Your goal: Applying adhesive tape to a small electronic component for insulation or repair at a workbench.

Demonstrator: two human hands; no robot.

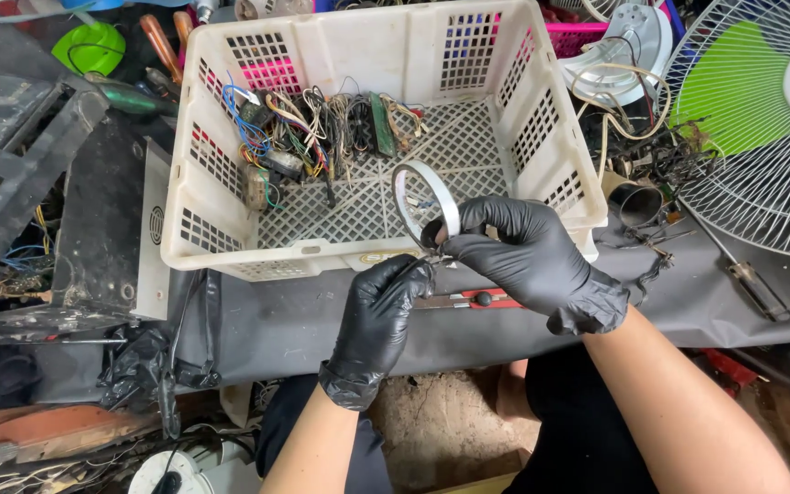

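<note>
Grey cloth-covered bench, white plastic crate, fan grille, dirt floor

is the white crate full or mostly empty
Mostly empty: the white crate holds only a tangle of wires at its back left; the mesh bottom shows elsewhere.

The tape roll is a thin ring, white on the outside and dark on the inside, with a big round hole in the middle. It stands up on its edge, tilted a little, so you can look through the hole. It is held up in the air just over the front wall of the white basket. The right hand pinches its bottom edge. The left hand touches a small bit just under it.
</note>
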